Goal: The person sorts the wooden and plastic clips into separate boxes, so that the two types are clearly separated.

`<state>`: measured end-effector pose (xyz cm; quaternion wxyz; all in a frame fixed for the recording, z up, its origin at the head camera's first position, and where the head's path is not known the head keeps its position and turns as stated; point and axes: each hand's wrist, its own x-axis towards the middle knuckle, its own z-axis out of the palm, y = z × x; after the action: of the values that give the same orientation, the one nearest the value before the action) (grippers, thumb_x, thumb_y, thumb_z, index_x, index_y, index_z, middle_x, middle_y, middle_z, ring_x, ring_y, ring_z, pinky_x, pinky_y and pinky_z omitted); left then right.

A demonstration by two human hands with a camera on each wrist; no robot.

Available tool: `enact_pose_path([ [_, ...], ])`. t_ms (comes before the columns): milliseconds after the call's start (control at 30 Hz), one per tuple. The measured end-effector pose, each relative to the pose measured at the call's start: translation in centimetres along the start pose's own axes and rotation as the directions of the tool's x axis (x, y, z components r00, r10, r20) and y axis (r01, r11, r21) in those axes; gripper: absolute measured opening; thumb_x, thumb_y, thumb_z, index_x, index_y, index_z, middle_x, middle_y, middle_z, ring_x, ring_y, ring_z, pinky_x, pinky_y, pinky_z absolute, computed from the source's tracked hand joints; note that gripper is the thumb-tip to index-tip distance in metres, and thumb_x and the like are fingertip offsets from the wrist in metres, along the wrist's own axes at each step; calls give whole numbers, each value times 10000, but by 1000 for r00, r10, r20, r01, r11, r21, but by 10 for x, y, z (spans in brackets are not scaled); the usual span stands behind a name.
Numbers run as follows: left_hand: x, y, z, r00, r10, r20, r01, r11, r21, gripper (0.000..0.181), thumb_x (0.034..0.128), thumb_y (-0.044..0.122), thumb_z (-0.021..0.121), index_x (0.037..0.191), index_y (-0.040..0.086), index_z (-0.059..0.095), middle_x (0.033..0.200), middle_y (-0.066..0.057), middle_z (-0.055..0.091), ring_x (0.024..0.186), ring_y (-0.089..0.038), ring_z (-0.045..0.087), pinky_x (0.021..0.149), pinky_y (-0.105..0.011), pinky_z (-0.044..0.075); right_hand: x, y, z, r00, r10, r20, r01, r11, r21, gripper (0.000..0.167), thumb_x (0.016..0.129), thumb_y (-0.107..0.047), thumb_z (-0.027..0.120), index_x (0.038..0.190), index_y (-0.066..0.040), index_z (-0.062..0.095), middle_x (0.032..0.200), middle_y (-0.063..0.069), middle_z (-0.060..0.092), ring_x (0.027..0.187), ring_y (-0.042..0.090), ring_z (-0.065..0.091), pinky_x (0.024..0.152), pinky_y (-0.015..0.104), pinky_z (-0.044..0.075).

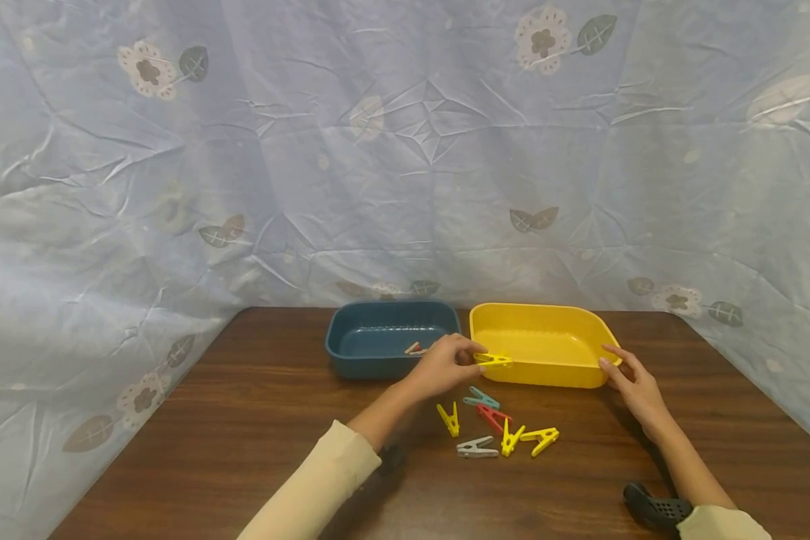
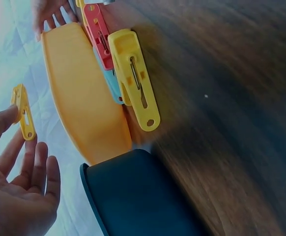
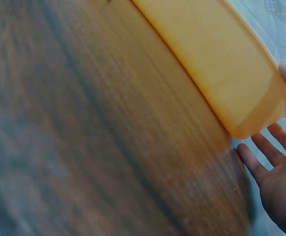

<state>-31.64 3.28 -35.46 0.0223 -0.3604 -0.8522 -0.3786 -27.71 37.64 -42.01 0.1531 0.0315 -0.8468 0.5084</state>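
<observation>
My left hand (image 1: 445,364) pinches a yellow clothespin (image 1: 494,361) between thumb and fingertips, just over the near left rim of the yellow tub (image 1: 547,376). In the left wrist view, that clothespin (image 2: 23,112) stands clear of the tub wall. At the tub's right end, my right hand (image 1: 637,390) holds the rim, thumb on the near side. On the table in front lie yellow clothespins (image 1: 448,419), a red clothespin (image 1: 493,418), a teal clothespin (image 1: 482,398) and a grey clothespin (image 1: 477,448).
Left of the yellow tub stands a dark blue tub (image 1: 378,366) with a few small pieces (image 1: 415,349) inside, partly behind my left hand. Both tubs sit toward the back of the wooden table (image 1: 277,450), before a floral curtain (image 1: 405,187). A black strap device (image 1: 655,508) is on my right wrist.
</observation>
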Motion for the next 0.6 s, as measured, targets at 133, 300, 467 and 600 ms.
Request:
enact_pose_path([
  [133,7,0,3,1000,-13,-3,13,999,33,311,853,213,672,1138,91,646,1003,-57,605,848,-148,537,697,-216,425,0,-1,-1,1000,1,-1,-1,1000,2,542,962,-336,472,1380,-14,349,1070,63,504,857,-80,525,732,120,448],
  [300,17,-2,6,1000,-6,-24,8,996,90,316,847,242,680,1133,108,657,1002,-25,607,836,-133,556,698,-207,430,-1,-1,-1,1000,14,10,-14,1000,-15,550,964,-352,460,1391,-29,338,1139,178,485,851,-89,525,730,112,435],
  [467,27,-2,9,999,-14,-49,20,991,131,322,849,277,674,1134,127,663,1000,0,608,850,-138,553,674,-196,424,-2,-1,-1,1000,16,14,-16,1000,-23,551,964,-356,456,1396,-36,333,1143,211,492,852,-84,529,727,118,436],
  [600,35,-2,12,998,-24,-53,32,988,150,323,860,283,659,1150,139,658,1055,13,613,898,-135,540,687,-200,428,-1,-1,-1,1000,14,11,-14,1000,-20,551,963,-355,459,1395,-36,336,1135,191,490,851,-88,528,729,123,443],
])
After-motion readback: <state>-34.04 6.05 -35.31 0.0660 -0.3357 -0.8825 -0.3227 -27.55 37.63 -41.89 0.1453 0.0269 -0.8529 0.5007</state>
